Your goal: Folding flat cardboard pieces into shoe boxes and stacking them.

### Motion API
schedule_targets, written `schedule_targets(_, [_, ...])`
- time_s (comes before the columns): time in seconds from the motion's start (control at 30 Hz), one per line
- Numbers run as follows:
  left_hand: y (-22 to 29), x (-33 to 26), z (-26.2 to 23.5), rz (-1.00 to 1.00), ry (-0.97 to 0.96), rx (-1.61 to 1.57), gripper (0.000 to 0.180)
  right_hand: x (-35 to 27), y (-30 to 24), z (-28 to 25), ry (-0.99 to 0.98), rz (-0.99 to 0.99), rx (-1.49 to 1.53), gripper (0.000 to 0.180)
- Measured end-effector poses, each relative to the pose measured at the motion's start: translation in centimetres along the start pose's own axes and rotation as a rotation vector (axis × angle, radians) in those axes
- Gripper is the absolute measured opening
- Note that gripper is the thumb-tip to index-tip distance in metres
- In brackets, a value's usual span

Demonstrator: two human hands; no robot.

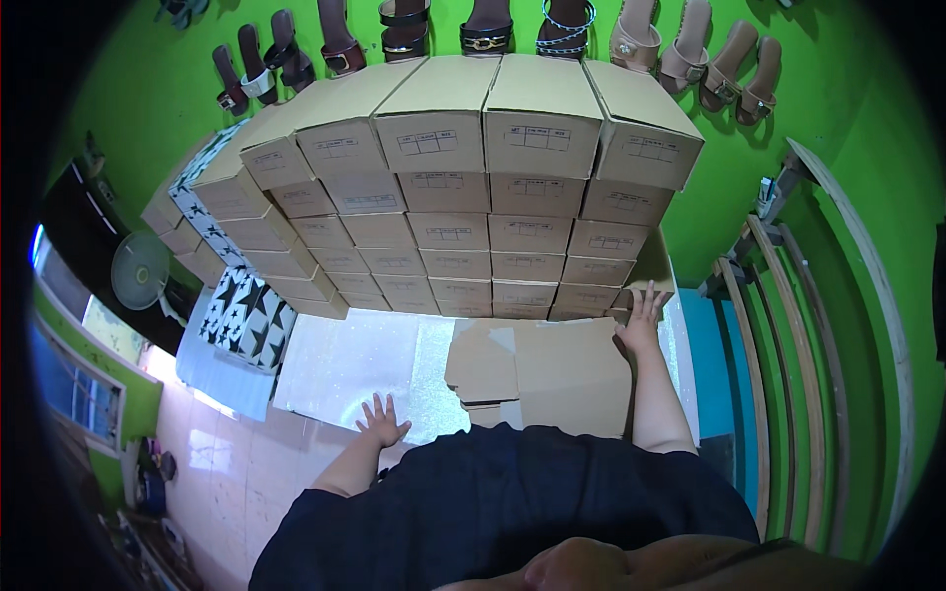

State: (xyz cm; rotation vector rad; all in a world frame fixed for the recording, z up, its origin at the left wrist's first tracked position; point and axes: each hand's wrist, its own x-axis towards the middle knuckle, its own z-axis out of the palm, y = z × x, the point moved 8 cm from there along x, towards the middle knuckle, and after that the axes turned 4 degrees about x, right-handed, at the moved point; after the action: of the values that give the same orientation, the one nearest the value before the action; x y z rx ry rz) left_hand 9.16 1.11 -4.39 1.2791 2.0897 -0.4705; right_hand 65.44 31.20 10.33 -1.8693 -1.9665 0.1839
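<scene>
— So, starting nearest: how many hands, and what are they doing?

— Two. The left hand (381,421), low and left of centre, has its fingers spread wide and hovers over the pale glittery mat (355,369), gripping nothing. The right hand (641,320), right of centre, is also opened out, fingers fanned, touching the far right corner of the flattened cardboard (552,372).

— Where does that cardboard lie?

— On the mat, centre of the frame, just ahead of the person's dark shirt (493,507). It looks like one unfolded box blank with a flap on its left; whether a second sheet lies under it I cannot tell.

— And beyond?

— A stack of tan shoe boxes (463,227) fills the upper middle, about five columns facing the camera and some six rows high. Left of it, two black-and-white star-patterned boxes (246,320) stand at the mat's edge.

— Farthest?

— Sandals (487,34) hang along the green wall (788,158) across the top, roughly twelve visible. One white fan (141,271) sits at mid left, and several curved wooden strips (788,384) lean at the right.
</scene>
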Motion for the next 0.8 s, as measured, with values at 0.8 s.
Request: schedule_targets(0.8, [-4.4,1.1,-2.3,0.431,0.172,0.16,0.075,-17.4,-23.4,12.2,-0.56,-0.407,-0.277,0.077])
